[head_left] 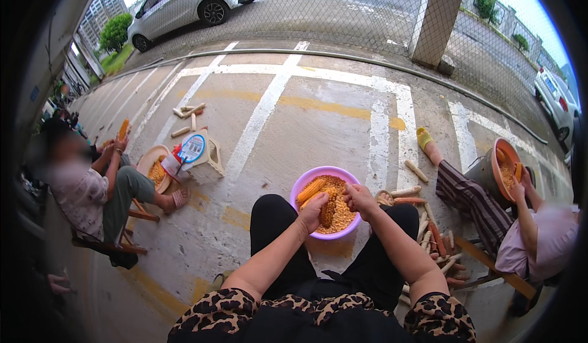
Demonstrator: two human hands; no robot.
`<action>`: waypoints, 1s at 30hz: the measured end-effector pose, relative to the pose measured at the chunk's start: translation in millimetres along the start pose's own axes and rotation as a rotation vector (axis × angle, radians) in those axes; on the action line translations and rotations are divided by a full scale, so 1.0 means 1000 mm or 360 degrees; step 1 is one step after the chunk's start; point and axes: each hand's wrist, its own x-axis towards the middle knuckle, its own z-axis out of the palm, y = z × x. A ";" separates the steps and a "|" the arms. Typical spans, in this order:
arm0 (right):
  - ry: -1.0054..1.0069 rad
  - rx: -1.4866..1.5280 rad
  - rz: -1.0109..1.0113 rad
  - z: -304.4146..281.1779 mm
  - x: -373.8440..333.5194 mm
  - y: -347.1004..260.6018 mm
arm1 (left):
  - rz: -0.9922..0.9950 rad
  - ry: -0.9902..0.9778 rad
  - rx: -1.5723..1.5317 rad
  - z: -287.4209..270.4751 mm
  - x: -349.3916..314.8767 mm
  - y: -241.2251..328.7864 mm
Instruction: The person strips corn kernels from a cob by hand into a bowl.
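Note:
Between my knees sits a round pink-purple basin (296,188) filled with loose yellow corn kernels (339,225). My left hand (312,213) is closed around a corn cob (330,211), tilted over the kernels. Some of that cob shows dark, uneven rows. A full yellow corn cob (311,191) rests in the basin just beyond my left hand. My right hand (361,199) is over the basin's right side, a little apart from the held cob. Its fingers are bent together; whatever they hold, if anything, is hidden.
Stripped cobs (436,239) lie heaped by my right knee. At left, a seated person (92,174) holds a cob above a basin (147,159), near a whitish plastic stool (208,162). Another seated person (533,239) at right handles corn over an orange basin (497,171). A wire fence stands ahead.

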 end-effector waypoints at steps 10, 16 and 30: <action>0.0348 0.0227 -0.0681 0.026 0.022 0.000 | 0.0124 -0.0109 0.1180 0.040 0.024 0.047; 0.0797 -0.0684 -0.0927 0.045 0.032 -0.001 | 0.0422 0.0001 0.1782 0.012 0.035 0.049; 0.0776 -0.0851 -0.1185 0.037 0.062 -0.020 | 0.0178 -0.0004 0.0827 0.003 0.068 0.063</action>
